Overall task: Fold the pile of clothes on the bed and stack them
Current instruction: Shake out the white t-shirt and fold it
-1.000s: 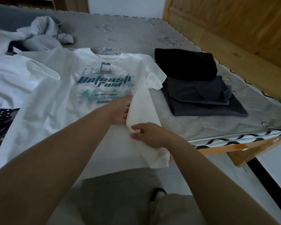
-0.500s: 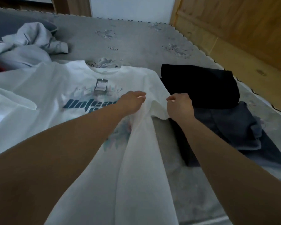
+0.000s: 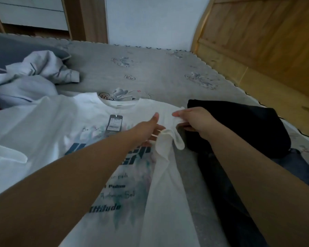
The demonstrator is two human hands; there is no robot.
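White T-shirt (image 3: 82,139) lies face up on the grey bed (image 3: 150,72), collar away from you, its hang tag (image 3: 113,124) resting on the chest print. Only one view, the head camera.

Risks, as judgement:
- Your right hand (image 3: 194,121) pinches the right sleeve (image 3: 169,139) near the shoulder seam. The loose sleeve end droops and bunches; fold it inward like that and you likely trap a crease under the panel.
- The lifted right edge runs as a ridge toward you. If you pull harder, the whole shirt may skew and the fold line wander.
- The folded dark clothes (image 3: 239,129) sit just beside your right hand. A wide swing could nudge that stack.
- The hang tag could get buried crooked in the fold.

Pose:
- Left hand (image 3: 148,127): arm reaching across the print, fingers straight, appears to press the cloth just beside the gathered sleeve; fingertips partly hidden by fabric.
- Right hand: fingers curled, thumb forward, cloth between them.

Unfolded pale clothes (image 3: 29,81) wait at far left.
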